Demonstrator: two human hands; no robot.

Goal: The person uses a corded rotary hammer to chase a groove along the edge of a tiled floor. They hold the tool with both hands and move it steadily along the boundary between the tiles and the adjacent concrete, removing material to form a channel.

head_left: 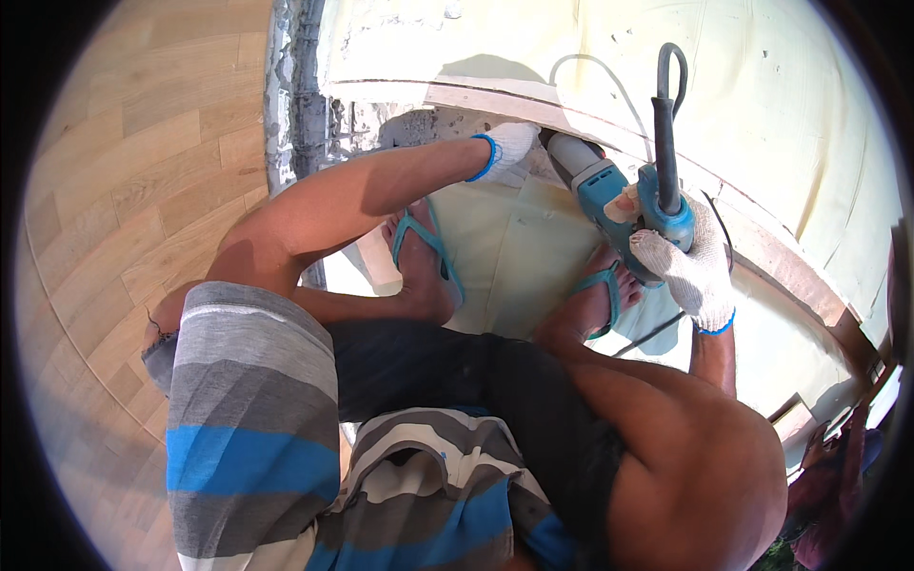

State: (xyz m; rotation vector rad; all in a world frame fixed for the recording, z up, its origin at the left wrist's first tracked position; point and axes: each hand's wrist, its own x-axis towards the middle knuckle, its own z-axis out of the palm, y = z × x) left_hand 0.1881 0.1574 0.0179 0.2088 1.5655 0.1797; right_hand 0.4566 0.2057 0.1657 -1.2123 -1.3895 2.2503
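Note:
My right hand (687, 262), in a white knit glove with a blue cuff, is wrapped round the rear body of a teal power tool (603, 193) that looks like an angle grinder. Its grey head points up and left, against the edge of a long wooden strip (533, 107). A thick black cord (665, 143) rises from its rear end. My left hand (511, 150), gloved the same way, is closed right beside the tool's head. What its fingers grip is hidden. Rough, broken concrete (419, 126) lies under the strip near that hand.
Wood-plank flooring (143, 171) spreads at the left, bordered by a rough grey broken edge (290, 95). Pale sheeting (781, 105) covers the far side. My feet in teal flip-flops (440, 252) stand close below the tool. Dark red cloth (838, 485) shows at the lower right.

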